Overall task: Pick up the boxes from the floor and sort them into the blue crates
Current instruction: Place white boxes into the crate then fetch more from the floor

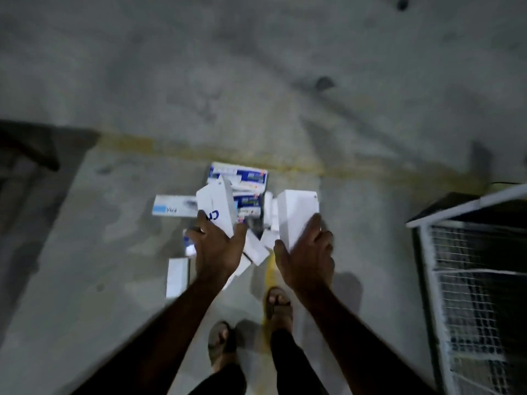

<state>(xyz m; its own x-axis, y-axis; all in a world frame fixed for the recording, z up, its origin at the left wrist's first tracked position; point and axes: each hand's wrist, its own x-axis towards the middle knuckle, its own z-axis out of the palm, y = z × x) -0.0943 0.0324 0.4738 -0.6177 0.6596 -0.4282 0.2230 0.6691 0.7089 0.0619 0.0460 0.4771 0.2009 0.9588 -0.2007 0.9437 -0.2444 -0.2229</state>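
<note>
A: Hands?
B: Two, both yours. Your left hand (215, 246) grips one white box with blue lettering (217, 206); your right hand (306, 253) grips one plain white box (296, 213). Both are lifted above the pile.

A: Floor count?
B: The pile of boxes (242, 201) lies on the concrete floor (256, 81), just ahead of your two sandalled feet (278, 305). Two blue-printed boxes show, one "Viva" box (174, 206), several white ones; blur stops an exact count.

A: Crates?
B: Can't tell. One white wire-mesh cage (470, 275) on your right.
</note>
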